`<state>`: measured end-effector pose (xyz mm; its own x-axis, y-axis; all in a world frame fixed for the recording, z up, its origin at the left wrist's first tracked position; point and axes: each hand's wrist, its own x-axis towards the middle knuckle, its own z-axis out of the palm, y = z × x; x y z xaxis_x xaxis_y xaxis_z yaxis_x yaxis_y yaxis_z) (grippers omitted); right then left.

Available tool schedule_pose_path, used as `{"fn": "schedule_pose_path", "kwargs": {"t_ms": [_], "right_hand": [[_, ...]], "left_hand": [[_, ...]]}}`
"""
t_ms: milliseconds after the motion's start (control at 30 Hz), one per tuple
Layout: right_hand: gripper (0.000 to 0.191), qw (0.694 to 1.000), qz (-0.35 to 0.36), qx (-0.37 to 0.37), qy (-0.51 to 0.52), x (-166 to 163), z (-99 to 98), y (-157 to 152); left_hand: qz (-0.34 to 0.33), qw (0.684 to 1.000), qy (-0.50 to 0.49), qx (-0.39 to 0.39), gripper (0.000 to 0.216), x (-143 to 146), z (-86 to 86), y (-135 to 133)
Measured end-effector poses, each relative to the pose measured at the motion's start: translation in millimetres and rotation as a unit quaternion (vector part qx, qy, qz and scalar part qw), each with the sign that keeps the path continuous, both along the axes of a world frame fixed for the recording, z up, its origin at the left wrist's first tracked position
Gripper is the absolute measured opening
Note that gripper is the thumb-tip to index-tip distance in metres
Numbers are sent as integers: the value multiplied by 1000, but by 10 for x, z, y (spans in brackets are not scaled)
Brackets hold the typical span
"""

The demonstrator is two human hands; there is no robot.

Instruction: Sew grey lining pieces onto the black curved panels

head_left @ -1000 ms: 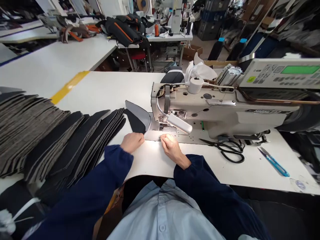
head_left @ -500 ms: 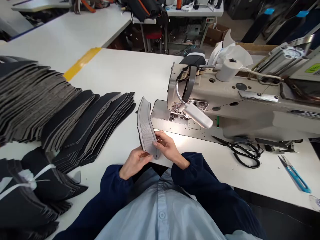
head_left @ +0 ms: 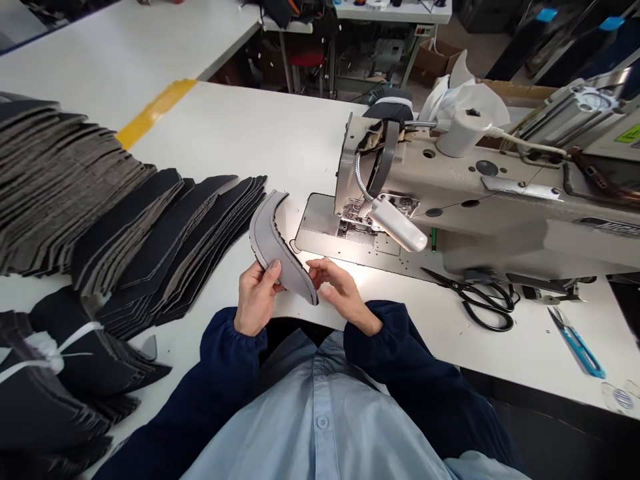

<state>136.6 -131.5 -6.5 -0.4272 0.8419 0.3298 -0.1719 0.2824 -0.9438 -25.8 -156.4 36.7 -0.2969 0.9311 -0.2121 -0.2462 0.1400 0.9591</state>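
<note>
My left hand [head_left: 257, 297] holds a curved, padded grey fabric piece [head_left: 276, 250] by its lower left edge, thumb on top and fingers underneath. The piece has a stitched line along its left side and a dark edge on the right. My right hand [head_left: 336, 288] is at its lower right end, thumb and fingers apart; whether a fingertip touches the edge I cannot tell. To the right is a sewing machine [head_left: 400, 173], its lamp [head_left: 399, 225] lighting the needle area. Fanned stacks of similar dark pieces [head_left: 175, 240] lie left of my hands.
Black scissors [head_left: 483, 301] and blue-handled snips [head_left: 577, 343] lie on the white table [head_left: 240, 127] at the right. A bundle tied with white strips [head_left: 50, 350] sits at the lower left. Yellow tape [head_left: 157, 113] crosses the tabletop, and a thread cone [head_left: 464, 132] stands on the machine.
The grey piece has swung to the left and tilted. My left hand has moved up its left edge, thumb now on top. My right hand has loosened from the lower end.
</note>
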Motion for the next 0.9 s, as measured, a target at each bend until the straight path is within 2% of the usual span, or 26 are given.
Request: {"fn": "schedule_pose_path", "kwargs": {"t_ms": [67,167,267,333,433,500,700,800,900], "right_hand": [[42,998,-16,61,-29,22,21,-39],[21,994,-45,92,-45,33,51,-67],[18,994,-53,91,-41,51,108,-65],[21,994,-59,87,-39,78,163,-67],[27,993,-60,89,-43,134,220,-97],[30,992,-51,93,-60,172,200,-128],[32,986,-64,88,-126,184,-106,-151],[29,976,-44,138,-165,149,-193,-155],[26,958,-25,207,-196,125,-196,-164]], "left_hand": [[7,1000,-28,6,50,0,49,14],[-47,997,-43,-39,50,3,108,4],[-106,991,-42,-69,49,17,111,-4],[-102,991,-56,-58,47,13,82,12],[-26,991,-129,-28,28,-65,38,62],[41,979,-200,-22,11,-178,44,81],[181,907,-381,13,35,-546,167,-80],[238,885,-400,22,36,-617,168,-186],[266,878,-399,2,32,-639,132,-247]]}}
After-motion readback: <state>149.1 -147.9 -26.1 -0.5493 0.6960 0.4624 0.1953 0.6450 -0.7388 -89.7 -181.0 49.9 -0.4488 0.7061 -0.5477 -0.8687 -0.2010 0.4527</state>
